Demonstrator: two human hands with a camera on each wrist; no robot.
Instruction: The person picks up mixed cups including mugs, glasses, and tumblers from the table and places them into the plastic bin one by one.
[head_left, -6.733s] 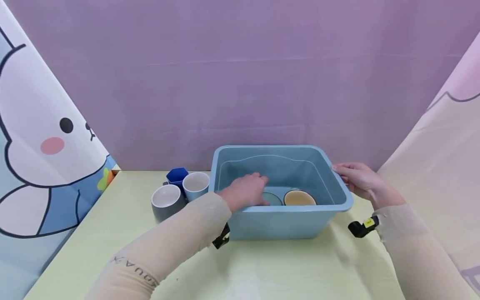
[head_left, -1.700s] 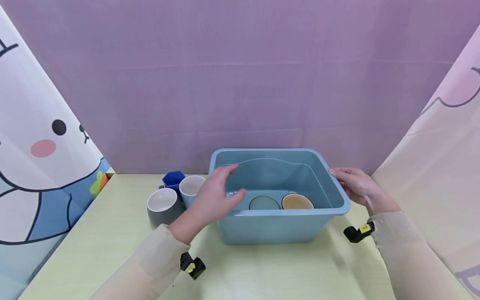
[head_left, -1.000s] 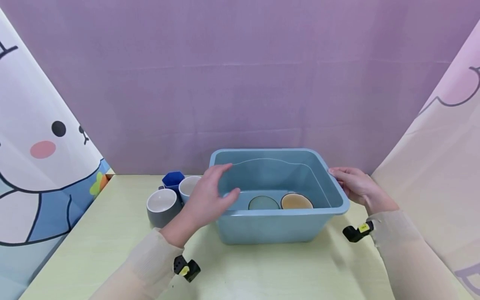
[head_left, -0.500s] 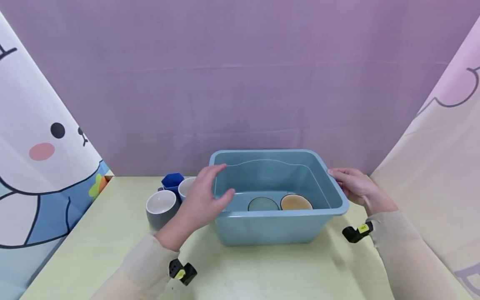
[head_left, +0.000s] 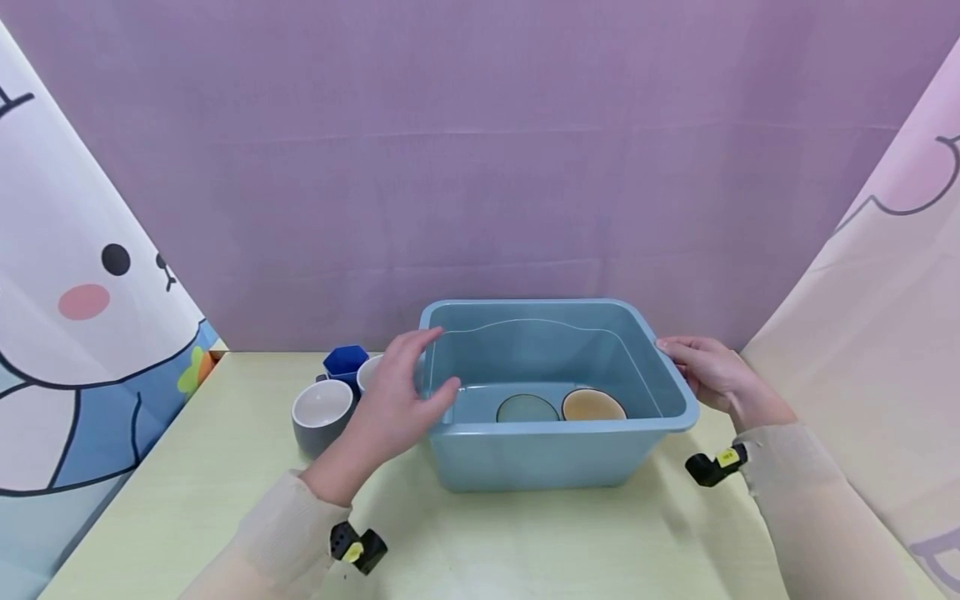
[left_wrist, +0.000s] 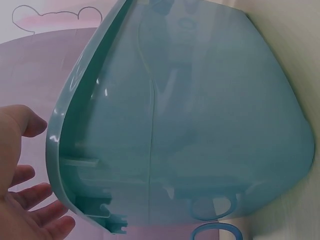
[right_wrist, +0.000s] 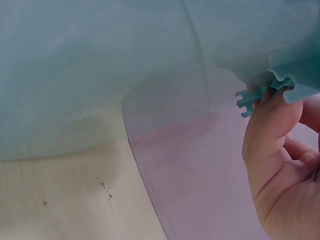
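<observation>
A light-blue plastic basin stands against the purple backdrop. Two round-rimmed vessels show inside, a green one and a tan one with a dark rim; the front wall hides their lower parts. My left hand is beside the basin's left rim, fingers spread and nothing in them; in the left wrist view its fingertips come right up to the rim. On the opposite side my right hand grips the rim, its fingers curled under the edge in the right wrist view.
Left of the basin are a grey mug, a blue hexagonal cup and a light mug mostly behind my left hand. A blue handle shows low in the left wrist view. The purple cloth hangs behind the table.
My left hand has come out of the basin and drifted left, past its left rim, now covering most of the light mug. The right hand has kept its hold on the right rim.
</observation>
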